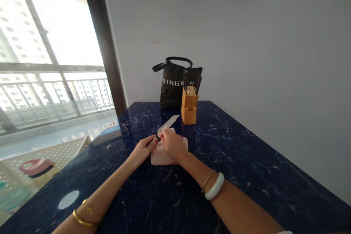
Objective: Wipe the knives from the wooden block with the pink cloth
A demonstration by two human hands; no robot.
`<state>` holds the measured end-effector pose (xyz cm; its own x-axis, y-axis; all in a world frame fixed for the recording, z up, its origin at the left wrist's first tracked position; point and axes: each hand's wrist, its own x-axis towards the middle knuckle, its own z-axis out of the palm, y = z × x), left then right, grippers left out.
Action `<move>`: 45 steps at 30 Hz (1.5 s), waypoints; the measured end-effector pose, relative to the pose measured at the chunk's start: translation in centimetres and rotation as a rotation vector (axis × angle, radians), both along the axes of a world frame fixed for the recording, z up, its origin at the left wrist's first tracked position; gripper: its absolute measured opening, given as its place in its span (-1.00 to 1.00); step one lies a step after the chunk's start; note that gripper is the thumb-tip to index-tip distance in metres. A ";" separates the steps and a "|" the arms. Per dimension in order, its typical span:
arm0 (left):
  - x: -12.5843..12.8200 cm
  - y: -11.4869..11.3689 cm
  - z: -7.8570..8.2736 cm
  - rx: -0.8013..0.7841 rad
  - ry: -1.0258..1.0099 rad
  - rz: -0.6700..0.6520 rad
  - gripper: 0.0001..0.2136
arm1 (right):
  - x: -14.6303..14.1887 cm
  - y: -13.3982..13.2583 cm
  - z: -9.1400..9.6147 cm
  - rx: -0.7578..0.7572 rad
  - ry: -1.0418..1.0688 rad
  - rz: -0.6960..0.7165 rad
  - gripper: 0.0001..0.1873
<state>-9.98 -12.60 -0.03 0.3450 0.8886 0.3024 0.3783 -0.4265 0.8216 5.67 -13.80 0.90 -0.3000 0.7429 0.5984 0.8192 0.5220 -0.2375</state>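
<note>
Together, the left hand [142, 150] grips the dark handle of a steel-bladed kitchen knife [168, 124] while the right hand [171, 144] pinches a pale pink folded cloth [161, 157] against it. Both lie mid-table on the dark blue marble tabletop [233, 153], its blade pointing far-right toward a wooden knife block [189, 108] and black tote bag [172, 84].

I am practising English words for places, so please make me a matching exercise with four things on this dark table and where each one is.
Things:
1. knife
2. pink cloth
3. wooden knife block
4. black bag

Places:
a. at the far end, against the wall
b. flat on the table, under the right hand
c. handle in the left hand, blade pointing away
d. standing just in front of the bag

Pairs: 1-c, 2-b, 3-d, 4-a
</note>
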 end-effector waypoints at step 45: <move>0.3 -0.6 0.9 -0.320 -0.336 0.022 -0.41 | -0.1 -0.4 0.2 -0.009 -0.015 0.048 -0.87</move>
